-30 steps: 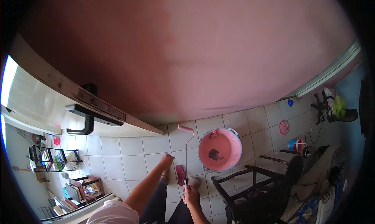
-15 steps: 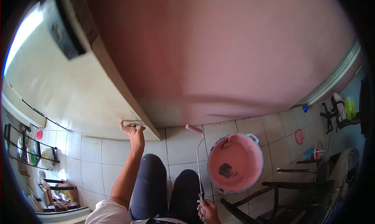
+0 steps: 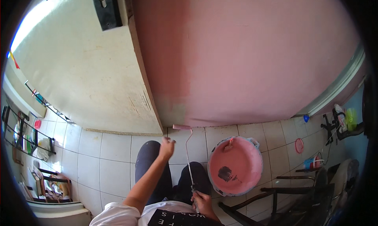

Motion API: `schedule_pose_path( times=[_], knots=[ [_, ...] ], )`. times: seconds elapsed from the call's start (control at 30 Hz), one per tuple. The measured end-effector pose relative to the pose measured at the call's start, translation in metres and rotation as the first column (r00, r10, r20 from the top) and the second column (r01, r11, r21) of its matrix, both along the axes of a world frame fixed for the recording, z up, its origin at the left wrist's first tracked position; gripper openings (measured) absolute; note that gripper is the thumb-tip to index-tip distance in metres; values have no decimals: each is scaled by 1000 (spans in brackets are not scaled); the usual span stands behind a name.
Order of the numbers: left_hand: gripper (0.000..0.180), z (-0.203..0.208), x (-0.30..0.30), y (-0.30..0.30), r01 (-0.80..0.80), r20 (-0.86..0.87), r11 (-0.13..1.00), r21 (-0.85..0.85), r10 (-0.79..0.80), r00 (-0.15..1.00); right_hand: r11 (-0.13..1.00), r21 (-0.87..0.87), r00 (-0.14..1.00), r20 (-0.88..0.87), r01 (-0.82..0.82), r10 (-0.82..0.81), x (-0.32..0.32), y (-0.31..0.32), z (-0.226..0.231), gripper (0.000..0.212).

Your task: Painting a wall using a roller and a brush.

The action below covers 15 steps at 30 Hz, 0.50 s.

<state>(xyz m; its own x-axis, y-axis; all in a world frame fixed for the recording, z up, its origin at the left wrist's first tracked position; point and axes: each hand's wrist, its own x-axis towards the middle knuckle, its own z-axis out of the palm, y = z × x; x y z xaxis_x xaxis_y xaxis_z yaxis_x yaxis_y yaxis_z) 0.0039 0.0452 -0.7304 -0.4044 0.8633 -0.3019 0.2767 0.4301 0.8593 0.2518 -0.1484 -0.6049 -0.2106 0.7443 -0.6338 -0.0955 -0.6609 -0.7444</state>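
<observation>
My right hand (image 3: 202,202) is closed around the handle of a paint roller (image 3: 182,127), low in front of my body. The roller's long thin rod points away from me, and its pink sleeve lies near the foot of the wall. My left hand (image 3: 167,148) is in the air over my knees, just short of the roller sleeve, its fingers loosely bent and apart with nothing seen in them. To the right of my knees stands a round tub (image 3: 256,178) coated with pink paint, a dark patch on its bottom. A small paint-smeared brush (image 3: 228,145) rests inside its far rim.
A cream door (image 3: 98,76) with a dark lock plate (image 3: 107,9) stands at the left against the pink wall (image 3: 252,60). Darker pink and a bare pale patch (image 3: 176,112) show beside its edge. A dark chair (image 3: 283,198) is at the lower right, on white floor tiles (image 3: 114,149).
My left hand has left the door's lower edge and moved right, toward the roller. The roller head has swung left, and the door sits further right in view.
</observation>
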Motion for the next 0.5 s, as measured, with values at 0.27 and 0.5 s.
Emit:
schedule_pose_path(
  times=[0.27, 0.5],
  knots=[
    [36, -27, 65, 0, -121, 641, 969, -216, 235, 731, 982, 189, 995, 99, -21, 2, -54, 16, -16, 18],
    [17, -20, 53, 12, -178, 624, 964, -197, 263, 736, 991, -9, 991, -6, 132, -132, -74, 25, -3, 14]
  ],
)
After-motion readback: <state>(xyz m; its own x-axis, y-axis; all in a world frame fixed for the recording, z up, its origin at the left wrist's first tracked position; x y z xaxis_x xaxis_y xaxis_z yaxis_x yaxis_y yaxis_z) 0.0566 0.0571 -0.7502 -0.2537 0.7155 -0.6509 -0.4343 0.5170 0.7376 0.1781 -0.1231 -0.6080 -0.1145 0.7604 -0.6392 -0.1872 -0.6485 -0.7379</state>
